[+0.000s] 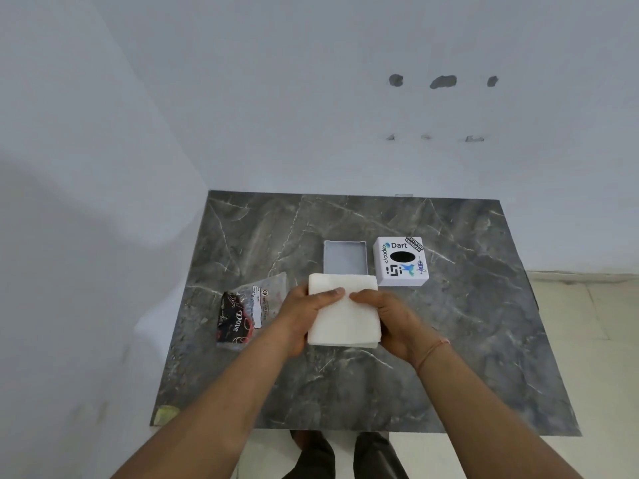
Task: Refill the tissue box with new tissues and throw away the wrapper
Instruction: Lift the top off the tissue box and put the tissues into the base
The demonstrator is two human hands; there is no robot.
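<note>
A white stack of tissues is held above the table between both hands. My left hand grips its left side with the thumb on top; my right hand grips its right side. Just beyond the stack lies the open, empty grey tray of the tissue box. To its right sits the white box cover, with stickers and a black oval slot on top. The crumpled clear plastic wrapper, with a black printed label, lies on the table to the left of my left hand.
The dark grey marble table stands against a white wall at the back and left. Pale floor tiles show on the right. My feet are visible below the table's near edge.
</note>
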